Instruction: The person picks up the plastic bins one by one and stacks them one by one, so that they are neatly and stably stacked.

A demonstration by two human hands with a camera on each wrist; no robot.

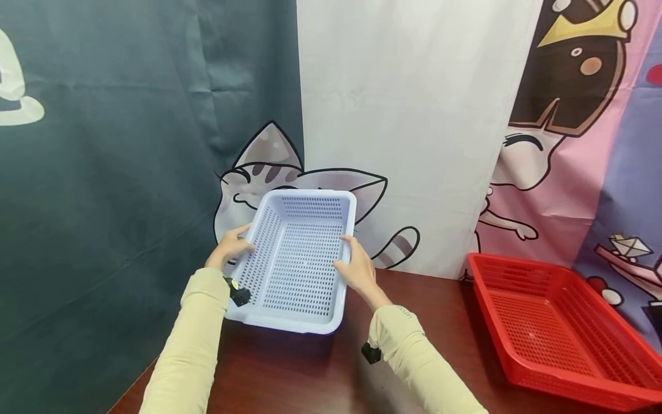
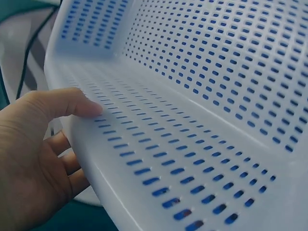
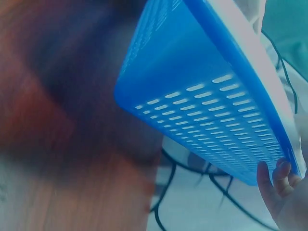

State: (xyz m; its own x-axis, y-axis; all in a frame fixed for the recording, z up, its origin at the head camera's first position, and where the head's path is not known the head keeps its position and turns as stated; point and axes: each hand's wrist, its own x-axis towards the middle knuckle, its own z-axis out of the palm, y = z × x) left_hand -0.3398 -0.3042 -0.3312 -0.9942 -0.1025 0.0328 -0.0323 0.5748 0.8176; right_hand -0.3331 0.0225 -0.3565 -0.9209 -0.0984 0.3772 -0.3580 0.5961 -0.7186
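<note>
A pale blue-white plastic basket [image 1: 305, 264] with slotted walls and floor is held up over the table, tilted so its inside faces me. My left hand [image 1: 231, 248] grips its left long side, thumb over the rim and pressed on the inner wall in the left wrist view, the other fingers outside. On the opposite long side my right hand [image 1: 358, 265] holds the rim. In the right wrist view, fingertips [image 3: 283, 168] lie against the outer slotted wall, which looks deep blue there. The basket has nothing inside it.
A red slotted basket [image 1: 543, 333] stands on the dark wooden table [image 1: 414, 299] at the right. Behind the table hangs a printed cloth [image 1: 414, 115] with cartoon figures; a dark green stretch of it runs along the left.
</note>
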